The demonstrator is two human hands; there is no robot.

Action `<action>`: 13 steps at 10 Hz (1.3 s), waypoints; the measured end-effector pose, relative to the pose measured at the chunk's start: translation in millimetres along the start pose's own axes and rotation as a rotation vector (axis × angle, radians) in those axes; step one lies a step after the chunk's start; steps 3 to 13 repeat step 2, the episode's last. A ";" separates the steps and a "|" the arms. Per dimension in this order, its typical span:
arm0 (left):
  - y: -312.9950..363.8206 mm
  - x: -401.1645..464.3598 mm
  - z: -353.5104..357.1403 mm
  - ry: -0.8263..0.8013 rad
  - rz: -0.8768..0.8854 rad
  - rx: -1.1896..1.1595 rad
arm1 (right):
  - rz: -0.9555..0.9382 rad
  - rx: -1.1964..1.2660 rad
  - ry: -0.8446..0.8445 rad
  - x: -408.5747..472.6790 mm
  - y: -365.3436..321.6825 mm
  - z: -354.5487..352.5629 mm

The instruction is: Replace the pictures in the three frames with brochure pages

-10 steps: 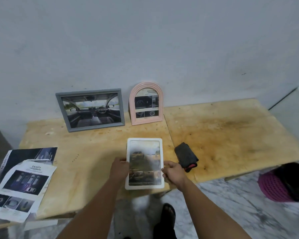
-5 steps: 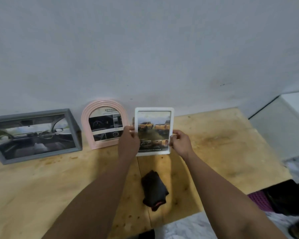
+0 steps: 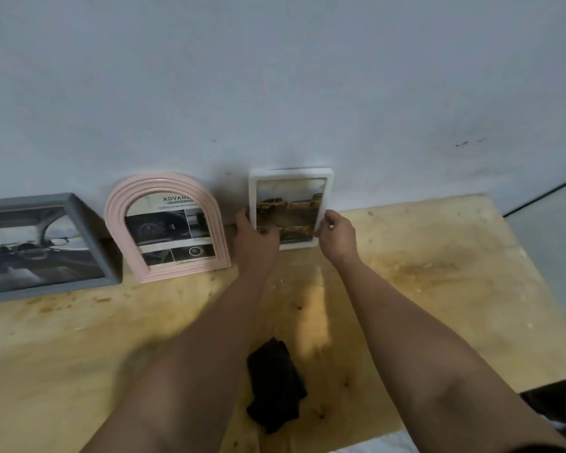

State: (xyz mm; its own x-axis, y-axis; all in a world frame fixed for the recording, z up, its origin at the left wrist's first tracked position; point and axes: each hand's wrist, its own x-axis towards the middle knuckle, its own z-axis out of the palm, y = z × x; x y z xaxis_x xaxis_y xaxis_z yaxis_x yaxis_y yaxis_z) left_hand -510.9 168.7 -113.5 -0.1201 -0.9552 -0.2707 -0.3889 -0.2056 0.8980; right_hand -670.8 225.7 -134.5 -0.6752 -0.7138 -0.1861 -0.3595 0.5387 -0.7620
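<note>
A white rectangular frame [image 3: 291, 184] with a brochure page of orange cars stands upright against the wall at the back of the wooden table [image 3: 438, 273]. My left hand [image 3: 254, 237] grips its lower left edge and my right hand [image 3: 335, 237] pinches its lower right edge. To its left a pink arched frame [image 3: 118, 220] leans on the wall with a brochure page inside. Further left, a grey rectangular frame [image 3: 89, 230] shows a car interior; the image edge cuts it off.
A crumpled black cloth [image 3: 275, 384] lies on the table between my forearms, near the front edge. The table's right edge runs close to a pale floor or step [image 3: 549, 230]. A dark object [image 3: 559, 400] sits below the table's right front corner.
Both hands carried the white frame from the table's front edge up to the wall and set it upright to the right of the pink frame. The view has moved closer to the wall.
</note>
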 end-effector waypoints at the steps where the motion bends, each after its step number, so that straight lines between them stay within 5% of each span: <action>1: 3.5 -0.7 1.0 -0.019 -0.009 0.000 | -0.006 0.002 -0.047 0.0 -1.5 1.9; 13: 0.3 -8.7 -0.4 -0.021 -0.050 -0.025 | 0.068 -0.029 -0.010 -10.7 -4.2 3.0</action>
